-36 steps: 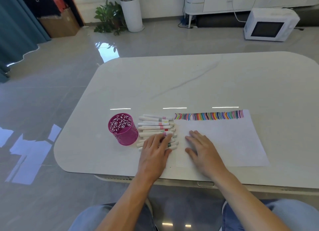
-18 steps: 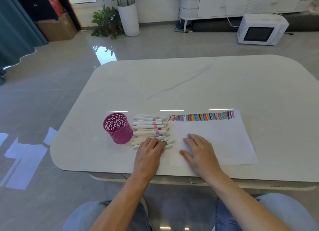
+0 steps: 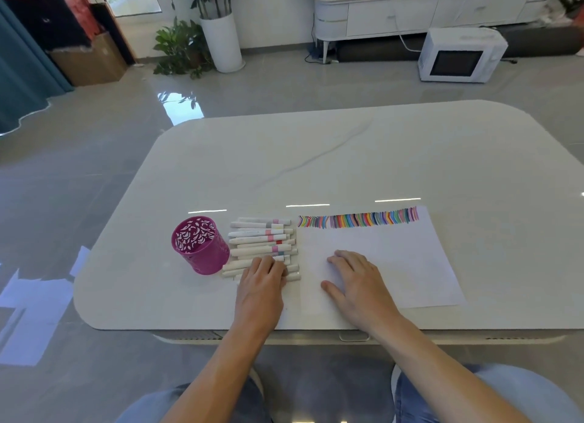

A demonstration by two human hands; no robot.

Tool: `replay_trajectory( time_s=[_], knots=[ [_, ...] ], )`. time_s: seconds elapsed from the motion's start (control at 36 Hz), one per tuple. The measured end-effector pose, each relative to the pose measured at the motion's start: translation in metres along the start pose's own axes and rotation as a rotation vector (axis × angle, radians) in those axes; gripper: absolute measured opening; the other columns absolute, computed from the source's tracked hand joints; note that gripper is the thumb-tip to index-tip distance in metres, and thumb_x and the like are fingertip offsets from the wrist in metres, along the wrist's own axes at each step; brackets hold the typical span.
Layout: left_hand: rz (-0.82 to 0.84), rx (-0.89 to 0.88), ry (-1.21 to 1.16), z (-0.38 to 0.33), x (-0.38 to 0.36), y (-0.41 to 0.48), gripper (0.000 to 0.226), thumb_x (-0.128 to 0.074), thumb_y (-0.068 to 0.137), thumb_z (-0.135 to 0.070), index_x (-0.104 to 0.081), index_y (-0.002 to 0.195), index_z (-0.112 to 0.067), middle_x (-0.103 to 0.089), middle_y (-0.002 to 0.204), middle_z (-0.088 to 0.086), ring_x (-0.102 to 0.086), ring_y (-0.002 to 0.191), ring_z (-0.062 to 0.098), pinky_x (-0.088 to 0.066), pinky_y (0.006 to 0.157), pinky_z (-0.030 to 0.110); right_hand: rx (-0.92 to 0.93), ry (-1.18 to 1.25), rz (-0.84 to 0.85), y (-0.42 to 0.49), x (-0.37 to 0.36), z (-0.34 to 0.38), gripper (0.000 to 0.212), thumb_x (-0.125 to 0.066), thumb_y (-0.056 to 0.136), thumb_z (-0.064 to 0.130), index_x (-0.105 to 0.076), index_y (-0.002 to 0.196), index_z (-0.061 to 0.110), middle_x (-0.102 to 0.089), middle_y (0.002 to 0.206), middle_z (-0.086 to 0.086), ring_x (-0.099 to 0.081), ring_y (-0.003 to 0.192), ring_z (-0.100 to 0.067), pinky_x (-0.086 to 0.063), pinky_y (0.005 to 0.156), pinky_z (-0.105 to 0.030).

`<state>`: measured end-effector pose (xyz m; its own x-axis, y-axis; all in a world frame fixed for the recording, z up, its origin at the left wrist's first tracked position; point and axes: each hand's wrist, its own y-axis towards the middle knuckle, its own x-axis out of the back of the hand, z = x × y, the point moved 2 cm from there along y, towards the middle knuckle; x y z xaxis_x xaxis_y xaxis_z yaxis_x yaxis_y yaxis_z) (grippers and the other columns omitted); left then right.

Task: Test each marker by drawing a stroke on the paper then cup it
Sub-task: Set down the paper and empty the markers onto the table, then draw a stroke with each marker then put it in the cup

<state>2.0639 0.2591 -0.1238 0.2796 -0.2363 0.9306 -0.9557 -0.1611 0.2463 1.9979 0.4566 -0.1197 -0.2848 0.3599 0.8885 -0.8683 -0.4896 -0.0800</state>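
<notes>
Several white markers (image 3: 262, 237) with coloured bands lie side by side on the table, between a pink perforated cup (image 3: 199, 245) and a white sheet of paper (image 3: 395, 264). A row of many coloured strokes (image 3: 358, 221) runs along the paper's far edge. My left hand (image 3: 260, 285) lies over the nearest markers with its fingertips curled down onto one of them. My right hand (image 3: 354, 280) rests flat on the paper's left part, fingers spread. The cup stands upright, and I cannot see anything inside it.
The white marble-look table (image 3: 347, 157) has rounded corners and a near edge just behind my wrists. On the floor beyond stand a white microwave (image 3: 458, 55), a potted plant (image 3: 221, 40) and a cardboard box (image 3: 88, 62).
My left hand has drawn back a little over the nearest markers and its fingers have curled. My right hand has stayed flat on the paper. The camera has tilted slightly.
</notes>
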Motion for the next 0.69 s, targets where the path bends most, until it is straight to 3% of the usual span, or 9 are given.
replay_trajectory(
  time_s=[0.22, 0.42, 0.58, 0.69],
  knots=[
    [0.047, -0.017, -0.056, -0.017, -0.001, 0.008, 0.025, -0.072, 0.084, -0.004, -0.058, 0.096, -0.021, -0.057, 0.096, -0.006, -0.049, 0.088, 0.016, -0.049, 0.078, 0.029, -0.026, 0.015, 0.002, 0.009, 0.01, -0.001, 0.056, -0.054, 0.102, 0.045, -0.041, 0.152, 0.024, -0.037, 0.159, 0.007, -0.03, 0.147, -0.013, -0.023, 0.122, -0.029],
    [-0.007, -0.002, -0.288, -0.032, 0.01, 0.026, 0.016, -0.06, 0.096, -0.007, -0.055, 0.105, -0.02, -0.058, 0.098, -0.007, -0.05, 0.089, 0.012, -0.049, 0.08, 0.032, -0.03, 0.043, 0.007, 0.017, 0.017, -0.002, 0.055, -0.059, 0.101, 0.041, -0.042, 0.151, 0.025, -0.041, 0.157, 0.007, -0.033, 0.146, -0.013, -0.026, 0.12, -0.029],
    [-0.008, 0.037, -0.495, -0.047, 0.021, 0.046, 0.041, -0.055, 0.099, -0.008, -0.052, 0.133, -0.03, -0.056, 0.103, -0.015, -0.051, 0.097, 0.002, -0.036, 0.086, 0.006, 0.014, 0.155, -0.044, 0.031, 0.031, 0.003, 0.048, -0.062, 0.099, 0.042, -0.052, 0.144, 0.027, -0.05, 0.15, 0.008, -0.041, 0.141, -0.011, -0.031, 0.117, -0.028],
    [-0.022, 0.077, -0.654, -0.053, 0.028, 0.055, 0.05, -0.052, 0.102, -0.011, -0.046, 0.142, -0.04, -0.056, 0.107, -0.015, -0.053, 0.099, 0.005, -0.042, 0.084, 0.008, 0.052, 0.246, -0.009, 0.041, 0.038, 0.009, 0.046, -0.059, 0.098, 0.049, -0.053, 0.141, 0.034, -0.052, 0.148, 0.012, -0.045, 0.138, -0.008, -0.034, 0.111, -0.023]
  ],
)
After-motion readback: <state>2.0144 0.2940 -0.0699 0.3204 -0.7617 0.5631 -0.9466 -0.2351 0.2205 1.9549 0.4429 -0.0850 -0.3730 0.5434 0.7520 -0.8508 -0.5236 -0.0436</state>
